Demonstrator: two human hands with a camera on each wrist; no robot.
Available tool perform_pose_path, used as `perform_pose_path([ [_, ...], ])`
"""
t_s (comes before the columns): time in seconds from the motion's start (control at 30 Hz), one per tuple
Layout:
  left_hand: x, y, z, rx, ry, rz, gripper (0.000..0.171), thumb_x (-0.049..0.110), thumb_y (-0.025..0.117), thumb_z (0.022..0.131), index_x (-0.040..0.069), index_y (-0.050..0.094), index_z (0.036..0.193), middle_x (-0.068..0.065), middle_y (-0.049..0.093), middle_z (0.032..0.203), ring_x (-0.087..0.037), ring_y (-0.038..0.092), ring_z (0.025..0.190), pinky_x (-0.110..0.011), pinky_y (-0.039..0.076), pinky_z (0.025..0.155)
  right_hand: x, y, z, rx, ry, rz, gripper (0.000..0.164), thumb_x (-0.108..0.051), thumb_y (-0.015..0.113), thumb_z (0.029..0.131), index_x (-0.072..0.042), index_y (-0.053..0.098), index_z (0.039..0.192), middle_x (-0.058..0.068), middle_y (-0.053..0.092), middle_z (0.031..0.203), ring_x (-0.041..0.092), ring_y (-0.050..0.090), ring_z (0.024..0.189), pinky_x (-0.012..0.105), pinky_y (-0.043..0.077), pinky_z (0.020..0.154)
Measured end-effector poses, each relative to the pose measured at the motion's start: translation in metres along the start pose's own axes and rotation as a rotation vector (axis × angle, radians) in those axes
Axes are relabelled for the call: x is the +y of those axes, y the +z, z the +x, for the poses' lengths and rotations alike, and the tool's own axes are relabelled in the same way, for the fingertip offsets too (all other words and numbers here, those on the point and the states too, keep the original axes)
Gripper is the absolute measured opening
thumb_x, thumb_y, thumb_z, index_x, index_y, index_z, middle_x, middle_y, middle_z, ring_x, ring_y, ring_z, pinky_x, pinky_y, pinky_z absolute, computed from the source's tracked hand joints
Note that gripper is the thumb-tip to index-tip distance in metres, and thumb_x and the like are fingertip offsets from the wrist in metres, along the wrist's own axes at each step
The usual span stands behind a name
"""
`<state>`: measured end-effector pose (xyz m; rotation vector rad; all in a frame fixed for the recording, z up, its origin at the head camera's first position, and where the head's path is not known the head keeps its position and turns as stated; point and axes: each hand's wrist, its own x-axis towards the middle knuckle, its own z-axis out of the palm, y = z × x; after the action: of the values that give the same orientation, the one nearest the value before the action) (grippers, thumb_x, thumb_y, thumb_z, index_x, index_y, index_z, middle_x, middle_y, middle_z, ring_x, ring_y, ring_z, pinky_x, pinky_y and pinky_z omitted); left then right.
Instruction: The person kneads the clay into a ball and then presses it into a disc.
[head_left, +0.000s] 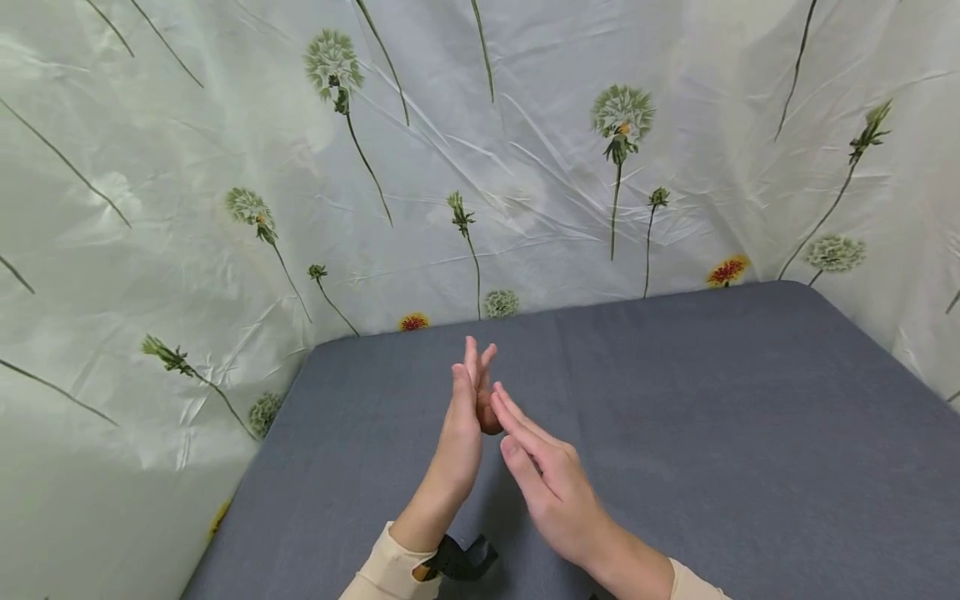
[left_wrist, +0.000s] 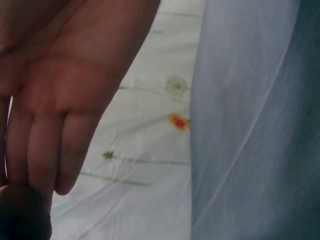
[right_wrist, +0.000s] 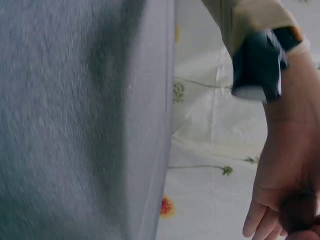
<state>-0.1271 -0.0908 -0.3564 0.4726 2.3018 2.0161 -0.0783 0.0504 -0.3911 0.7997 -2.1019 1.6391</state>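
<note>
A small brown roundish object (head_left: 490, 414) sits between my hands above the grey surface; its exact kind is unclear. My left hand (head_left: 459, 433) is raised on edge, fingers extended and pointing away, with its palm against the object. From the other side, my right hand (head_left: 558, 492) brings its straight fingertips to it. In the left wrist view, the object (left_wrist: 22, 212) looks dark at the fingertips of the right hand (left_wrist: 65, 90). The right wrist view shows the dark object (right_wrist: 298, 211) by the palm of the left hand (right_wrist: 285, 160).
A grey cloth-covered surface (head_left: 720, 433) spreads beneath both hands. Behind and to the sides hangs a pale curtain (head_left: 540, 167) printed with dandelions and flowers. A black strap (head_left: 465, 558) with a loose end circles the left wrist.
</note>
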Motion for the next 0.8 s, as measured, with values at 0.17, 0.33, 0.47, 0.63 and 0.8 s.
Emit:
perform_pose_path([
  [0.17,-0.003,0.016,-0.006,-0.128,0.033,0.002,0.068,0.054,-0.001,0.115,0.018,-0.006,0.173,-0.005,0.014,0.181,-0.027,0.015,0.168,-0.06,0.014,0.134,0.005,-0.015,0.008,0.068,0.048,-0.03,0.047,-0.007,0.041,0.116,0.0,0.043,0.163,0.012,0.037,0.172,0.023,0.03,0.163,0.012,0.022,0.125],
  [0.33,0.002,0.022,-0.013,-0.159,0.055,0.008,0.065,0.053,0.0,0.116,0.022,-0.01,0.172,0.001,0.01,0.182,-0.024,0.002,0.17,-0.063,0.007,0.134,0.011,-0.022,0.013,0.054,0.16,-0.002,0.05,-0.019,0.037,0.119,-0.004,0.036,0.166,0.005,0.032,0.174,0.027,0.029,0.163,0.006,0.021,0.121],
  [0.47,0.006,0.017,-0.014,-0.072,0.073,0.021,0.063,0.056,0.001,0.115,0.03,-0.01,0.172,0.007,0.011,0.181,-0.023,0.02,0.166,-0.065,0.011,0.132,0.013,-0.013,0.012,0.006,0.16,0.04,0.05,-0.018,0.036,0.119,0.0,0.034,0.166,0.009,0.034,0.173,0.031,0.033,0.16,0.009,0.024,0.12],
  [0.63,0.006,0.006,-0.009,0.033,0.101,0.041,0.065,0.06,0.002,0.114,0.034,-0.009,0.172,0.014,0.009,0.181,-0.023,0.043,0.072,-0.027,0.044,0.091,0.007,0.002,0.003,-0.086,0.183,0.103,0.052,-0.018,0.037,0.119,0.002,0.03,0.166,0.009,0.03,0.174,0.028,0.032,0.159,0.011,0.025,0.121],
  [0.8,0.001,-0.001,0.0,0.065,0.072,0.041,0.068,0.063,0.003,0.113,0.034,-0.009,0.172,0.012,0.014,0.18,-0.009,0.033,0.057,-0.022,0.042,0.067,0.002,0.006,-0.005,-0.099,0.17,0.115,0.052,-0.017,0.037,0.119,0.0,0.03,0.167,0.009,0.027,0.176,0.029,0.027,0.161,0.01,0.023,0.122],
])
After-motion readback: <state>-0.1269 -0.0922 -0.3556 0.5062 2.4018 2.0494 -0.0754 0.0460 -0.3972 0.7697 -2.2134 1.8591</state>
